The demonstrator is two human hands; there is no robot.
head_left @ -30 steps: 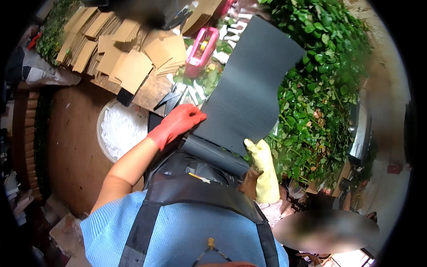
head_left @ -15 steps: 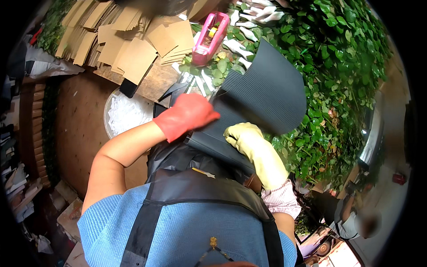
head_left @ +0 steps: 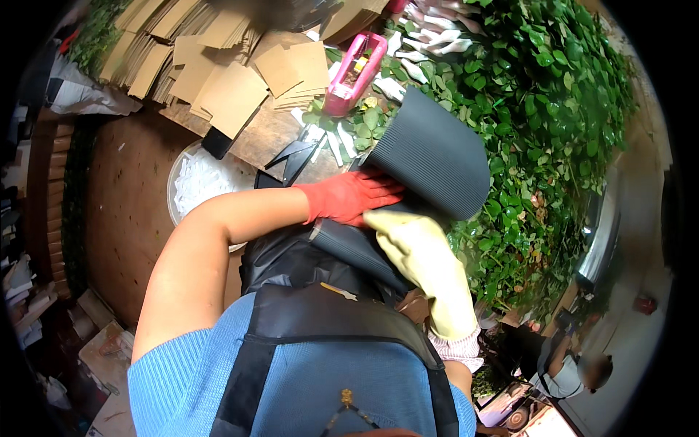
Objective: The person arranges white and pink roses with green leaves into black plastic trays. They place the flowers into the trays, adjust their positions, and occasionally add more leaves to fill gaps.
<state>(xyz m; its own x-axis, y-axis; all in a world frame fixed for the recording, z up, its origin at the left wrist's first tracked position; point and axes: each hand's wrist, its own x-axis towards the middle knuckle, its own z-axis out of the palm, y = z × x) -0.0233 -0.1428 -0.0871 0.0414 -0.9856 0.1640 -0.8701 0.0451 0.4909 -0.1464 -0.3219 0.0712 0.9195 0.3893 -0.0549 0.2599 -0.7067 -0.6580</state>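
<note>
1. Your left hand, red-gloved, lies flat and ungripping on the dark ribbed sheet in front of you, beneath its raised curl.
2. Your yellow-gloved right hand meets the sheet's near part; I cannot tell whether it grips.
3. Press evenly with the left palm and steady the near part with the right, so the layers stay square.
4. Mind the curl's right edge beside the foliage and the pink tape dispenser beyond; more room shows leftward, over the brown floor.

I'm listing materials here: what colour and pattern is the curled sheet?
The sheet is dark grey with fine ribs, clearest in the head view.
</note>
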